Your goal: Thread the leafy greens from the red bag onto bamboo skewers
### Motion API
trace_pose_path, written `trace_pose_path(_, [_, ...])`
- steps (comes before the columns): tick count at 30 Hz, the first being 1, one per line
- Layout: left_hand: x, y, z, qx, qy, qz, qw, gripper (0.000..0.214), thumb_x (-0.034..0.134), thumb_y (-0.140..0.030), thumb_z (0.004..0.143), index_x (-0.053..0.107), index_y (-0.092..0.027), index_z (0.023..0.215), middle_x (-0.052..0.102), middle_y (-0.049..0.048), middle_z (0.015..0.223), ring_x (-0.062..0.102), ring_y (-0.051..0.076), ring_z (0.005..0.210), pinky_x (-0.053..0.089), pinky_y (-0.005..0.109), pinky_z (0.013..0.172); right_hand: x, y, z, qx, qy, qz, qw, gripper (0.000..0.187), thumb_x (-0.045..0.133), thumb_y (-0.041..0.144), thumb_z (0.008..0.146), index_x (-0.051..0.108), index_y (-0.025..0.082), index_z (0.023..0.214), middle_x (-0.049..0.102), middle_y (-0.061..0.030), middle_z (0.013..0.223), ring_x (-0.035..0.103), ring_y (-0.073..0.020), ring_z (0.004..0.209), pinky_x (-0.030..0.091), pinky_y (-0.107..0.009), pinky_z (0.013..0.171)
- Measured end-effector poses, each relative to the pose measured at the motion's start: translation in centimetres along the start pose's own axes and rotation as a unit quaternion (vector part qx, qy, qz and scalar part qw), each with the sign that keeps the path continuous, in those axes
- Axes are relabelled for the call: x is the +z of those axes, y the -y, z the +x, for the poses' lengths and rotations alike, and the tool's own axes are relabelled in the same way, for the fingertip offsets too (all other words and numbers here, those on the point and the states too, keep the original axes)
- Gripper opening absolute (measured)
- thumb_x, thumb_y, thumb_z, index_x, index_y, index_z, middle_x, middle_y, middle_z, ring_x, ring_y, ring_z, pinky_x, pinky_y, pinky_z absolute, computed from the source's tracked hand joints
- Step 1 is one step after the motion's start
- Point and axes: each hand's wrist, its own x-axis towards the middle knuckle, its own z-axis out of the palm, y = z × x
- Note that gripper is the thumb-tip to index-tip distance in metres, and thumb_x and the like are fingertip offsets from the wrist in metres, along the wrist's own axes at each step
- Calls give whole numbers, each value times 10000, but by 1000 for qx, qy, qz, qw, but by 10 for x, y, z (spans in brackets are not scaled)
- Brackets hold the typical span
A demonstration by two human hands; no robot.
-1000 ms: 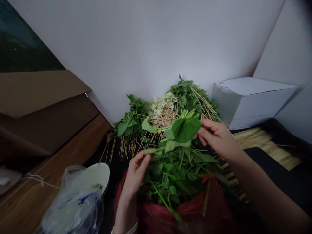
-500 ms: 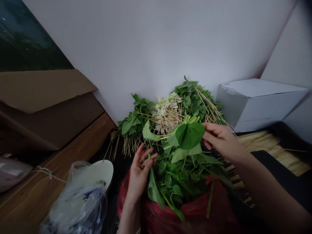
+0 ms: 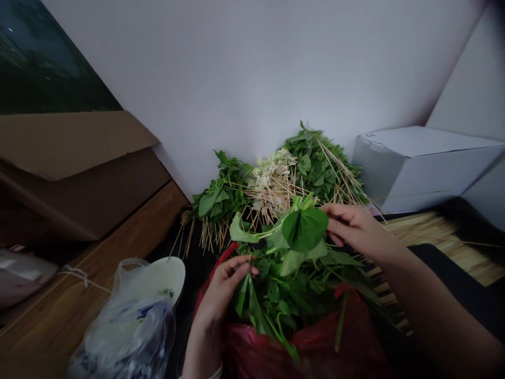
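Note:
A red plastic bag [image 3: 315, 347] full of loose green leaves [image 3: 292, 289] sits close in front of me. My right hand [image 3: 355, 229] is closed on a small bunch of green leaves [image 3: 303, 229] held above the bag. Lower down, my left hand [image 3: 224, 284] pinches a leaf [image 3: 244, 295] at the bag's left edge. Behind, against the wall, lies a pile of leaf bundles on thin wooden skewers [image 3: 276, 184], with some white flowers among them.
A brown cardboard box [image 3: 74, 168] stands at the left on a wooden surface [image 3: 98, 273]. A clear plastic bag [image 3: 126, 331] and a white dish [image 3: 165, 276] lie at the lower left. A white box [image 3: 422, 163] sits at the right beside a straw mat [image 3: 434, 231].
My left hand has dropped from the bunch's stem down to the bag and closed on a leaf there. My right hand kept the leaf bunch at almost the same place.

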Motion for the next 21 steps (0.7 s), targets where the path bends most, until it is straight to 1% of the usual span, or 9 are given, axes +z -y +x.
trace_pose_path(4, [-8, -9, -5, 8, 45, -32, 998, 347, 860, -341, 682, 795, -168, 975, 760, 74, 818, 684, 176, 797, 513, 251, 748, -1, -1, -1, 8, 8, 14, 1000, 262, 607, 403, 889, 672, 156, 948, 438, 74, 518, 364, -69, 435, 281, -199, 419])
trace_pose_path(6, [-12, -11, -7, 7, 45, -52, 998, 343, 877, -319, 656, 800, -171, 956, 761, 70, 813, 684, 170, 770, 519, 242, 719, -4, -1, -2, 19, 30, 23, 999, 282, 611, 435, 890, 677, 165, 937, 445, 68, 544, 336, -63, 436, 257, -196, 407])
trace_pose_path(8, [-15, -13, -8, 15, 16, -78, 997, 332, 897, -301, 618, 803, -173, 910, 760, 56, 794, 672, 146, 687, 517, 224, 652, -8, -1, -3, 32, 85, 26, 996, 303, 615, 465, 889, 682, 171, 925, 477, 55, 577, 341, -63, 445, 259, -195, 406])
trace_pose_path(10, [-15, -13, -8, 27, -21, -95, 995, 311, 906, -293, 598, 799, -174, 865, 766, 47, 780, 669, 133, 650, 519, 215, 630, -11, 0, -4, 28, 165, 15, 986, 310, 610, 470, 896, 692, 171, 905, 555, 23, 643, 424, -78, 498, 329, -199, 447])
trace_pose_path(13, [-10, -15, -10, 26, -46, -104, 993, 301, 897, -324, 613, 786, -183, 855, 781, 57, 791, 701, 156, 705, 542, 235, 678, -11, 2, -4, -11, 262, -18, 965, 268, 601, 405, 914, 713, 162, 907, 664, -35, 807, 579, -133, 701, 462, -235, 623])
trace_pose_path(15, [-5, -18, -12, 26, -52, -104, 993, 304, 893, -342, 615, 778, -184, 849, 779, 54, 763, 702, 154, 700, 542, 230, 673, -6, 2, -4, -35, 298, -36, 953, 212, 600, 332, 914, 722, 161, 943, 683, -48, 871, 609, -156, 799, 485, -262, 720])
trace_pose_path(16, [-2, -19, -13, 28, -58, -102, 993, 306, 894, -344, 611, 775, -184, 842, 771, 44, 732, 693, 143, 671, 534, 217, 650, -1, 2, -3, -38, 309, -43, 949, 186, 598, 293, 909, 724, 163, 954, 683, -46, 883, 608, -154, 807, 484, -263, 731])
trace_pose_path(18, [4, -20, -15, 38, -74, -93, 992, 308, 905, -342, 586, 772, -185, 815, 749, 18, 673, 661, 117, 599, 510, 192, 590, 9, 0, -3, -11, 309, -54, 949, 175, 577, 237, 904, 723, 167, 972, 662, -27, 844, 575, -126, 721, 461, -238, 656])
trace_pose_path(21, [10, -22, -17, 47, -86, -53, 994, 310, 913, -344, 556, 776, -178, 780, 732, 11, 648, 645, 118, 578, 504, 195, 562, 23, -2, -4, 62, 266, -58, 960, 208, 536, 228, 909, 713, 173, 1002, 584, 16, 711, 464, -89, 561, 368, -206, 509])
